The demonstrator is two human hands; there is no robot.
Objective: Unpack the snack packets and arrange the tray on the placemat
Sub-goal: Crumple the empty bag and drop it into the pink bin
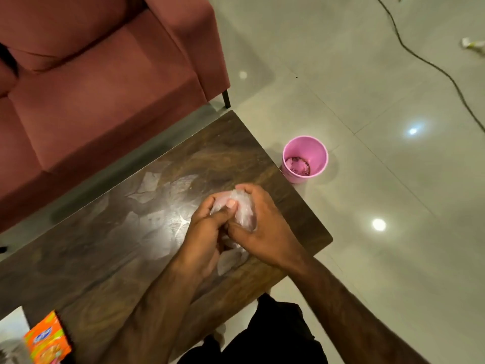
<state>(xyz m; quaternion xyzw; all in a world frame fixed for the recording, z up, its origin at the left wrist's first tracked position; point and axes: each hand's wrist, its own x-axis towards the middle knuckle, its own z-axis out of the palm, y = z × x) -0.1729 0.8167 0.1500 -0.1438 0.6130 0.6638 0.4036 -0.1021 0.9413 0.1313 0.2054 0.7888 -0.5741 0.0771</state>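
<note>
Gripping clear wrapper (244, 215) | left hand (204, 233), right hand (265, 229) | fingers (223, 210) curled round it

Dim warm room, glare from overhead lamps
We see round lamp reflections on the glossy floor (379, 224) at right and a white glare patch on the wooden table (168, 219); the picture is soft, and straight lines bend near the edges.
</note>
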